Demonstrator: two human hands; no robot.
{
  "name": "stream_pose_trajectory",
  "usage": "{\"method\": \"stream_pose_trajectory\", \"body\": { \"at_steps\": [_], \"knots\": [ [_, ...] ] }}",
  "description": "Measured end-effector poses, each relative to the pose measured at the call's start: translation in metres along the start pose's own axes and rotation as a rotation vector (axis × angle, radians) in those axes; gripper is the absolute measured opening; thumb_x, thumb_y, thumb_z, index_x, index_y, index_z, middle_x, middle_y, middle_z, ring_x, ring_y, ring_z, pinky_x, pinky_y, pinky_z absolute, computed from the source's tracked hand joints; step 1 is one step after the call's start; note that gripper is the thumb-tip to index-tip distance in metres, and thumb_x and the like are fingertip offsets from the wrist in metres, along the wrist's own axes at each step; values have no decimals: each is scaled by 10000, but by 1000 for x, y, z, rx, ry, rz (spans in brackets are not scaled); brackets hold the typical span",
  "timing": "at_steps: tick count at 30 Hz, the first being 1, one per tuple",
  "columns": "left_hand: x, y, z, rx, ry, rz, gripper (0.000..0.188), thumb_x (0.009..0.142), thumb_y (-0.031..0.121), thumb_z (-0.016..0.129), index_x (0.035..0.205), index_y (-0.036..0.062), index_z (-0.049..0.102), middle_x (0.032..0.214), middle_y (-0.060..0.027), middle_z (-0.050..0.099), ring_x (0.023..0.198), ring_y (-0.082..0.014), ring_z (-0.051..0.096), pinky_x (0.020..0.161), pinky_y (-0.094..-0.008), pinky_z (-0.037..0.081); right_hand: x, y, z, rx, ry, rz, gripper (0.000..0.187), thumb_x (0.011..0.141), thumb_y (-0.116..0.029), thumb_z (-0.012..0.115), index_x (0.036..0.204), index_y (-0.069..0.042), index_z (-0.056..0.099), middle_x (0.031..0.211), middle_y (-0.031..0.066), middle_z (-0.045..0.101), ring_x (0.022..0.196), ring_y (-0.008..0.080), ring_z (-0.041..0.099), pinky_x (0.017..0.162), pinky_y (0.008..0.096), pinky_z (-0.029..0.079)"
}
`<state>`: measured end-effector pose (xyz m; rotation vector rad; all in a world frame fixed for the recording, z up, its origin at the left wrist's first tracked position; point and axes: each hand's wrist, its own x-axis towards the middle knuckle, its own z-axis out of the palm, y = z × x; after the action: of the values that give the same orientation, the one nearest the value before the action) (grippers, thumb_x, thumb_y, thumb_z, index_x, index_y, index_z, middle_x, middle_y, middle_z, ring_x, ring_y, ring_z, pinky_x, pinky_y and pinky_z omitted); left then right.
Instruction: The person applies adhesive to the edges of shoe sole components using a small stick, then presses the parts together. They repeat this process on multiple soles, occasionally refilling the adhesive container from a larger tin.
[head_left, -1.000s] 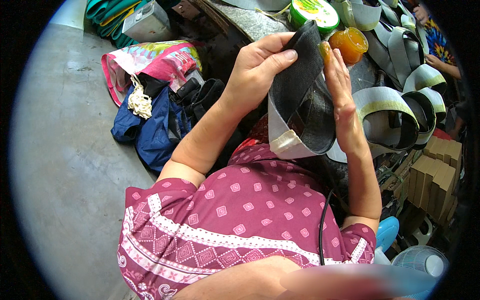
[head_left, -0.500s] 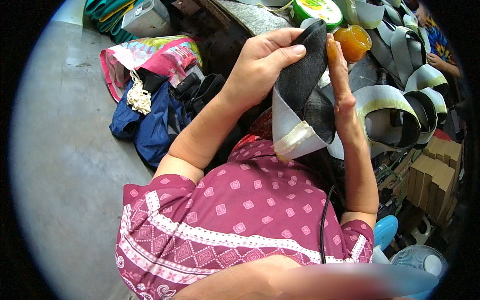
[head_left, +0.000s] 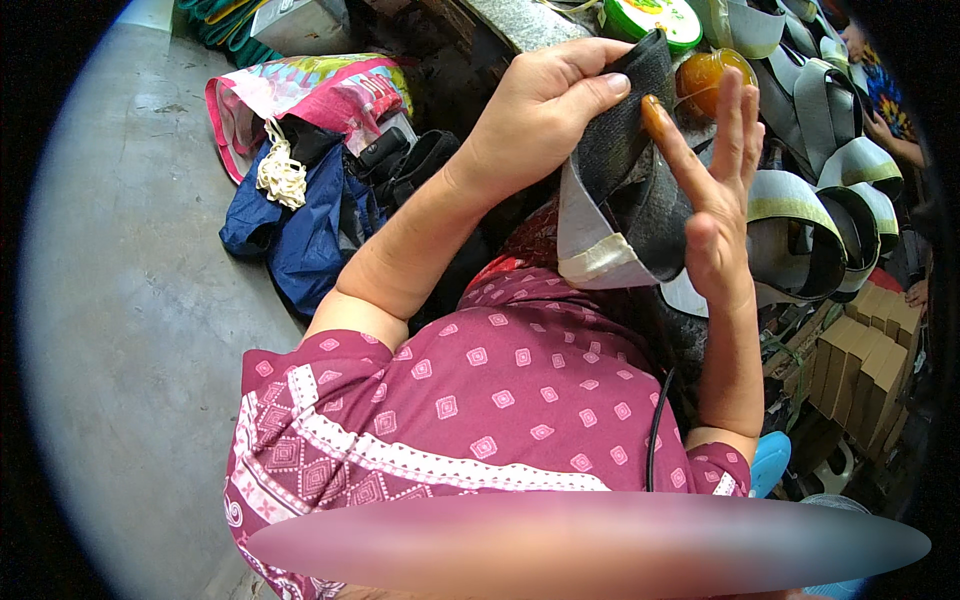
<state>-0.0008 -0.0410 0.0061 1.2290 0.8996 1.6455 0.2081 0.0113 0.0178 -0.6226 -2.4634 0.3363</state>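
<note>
My left hand (head_left: 545, 115) pinches the top edge of a looped band (head_left: 640, 195), dark mesh on the inside and pale grey outside, with a whitish patch near its lower end. The band hangs tilted in front of my chest. Beside its right side my right hand (head_left: 722, 200) is open, fingers spread. The index fingertip carries an orange-brown smear and is close to the band's edge; whether it touches is hard to tell. Behind that hand stands a clear jar (head_left: 708, 75) of amber paste, partly hidden by the fingers.
Several similar grey bands (head_left: 800, 205) with yellowish edges lie on the right. A green-lidded tub (head_left: 655, 22) stands behind the jar. Stacked brown cardboard pieces (head_left: 855, 365) sit lower right. A pink bag (head_left: 300, 105) and blue cloth (head_left: 315, 235) are at left. Another person's arm (head_left: 890, 140) shows far right.
My right hand has turned and spread its fingers, where before it lay flat along the band's right side. My left hand keeps its pinch, and the band has shifted slightly right.
</note>
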Motion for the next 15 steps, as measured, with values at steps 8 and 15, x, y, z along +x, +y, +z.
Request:
{"method": "stream_pose_trajectory", "body": {
  "at_steps": [8, 15],
  "knots": [
    [10, 6, -8, 16, -66, 72, 283, 973, 57, 565, 1224, -61, 620, 1058, -38, 672, 932, -81, 605, 834, -246, 510, 6, -13, -5, 85, -109, -76, 833, 891, -828, 152, 1212, -319, 729, 1635, 131, 241, 1532, 322, 97, 1199, 499, -62],
    [11, 55, -29, 1026, -392, 534, 480, 766, 85, 700, 1238, 171, 679, 913, -75, 708, 822, -250, 679, 707, -356, 552, 38, 28, -38, 278, 210, -269, 699, 894, -188, 594, 1533, -85, 330, 1429, 195, 528, 1415, 328, 408, 1193, 475, 243]
  ]
}}
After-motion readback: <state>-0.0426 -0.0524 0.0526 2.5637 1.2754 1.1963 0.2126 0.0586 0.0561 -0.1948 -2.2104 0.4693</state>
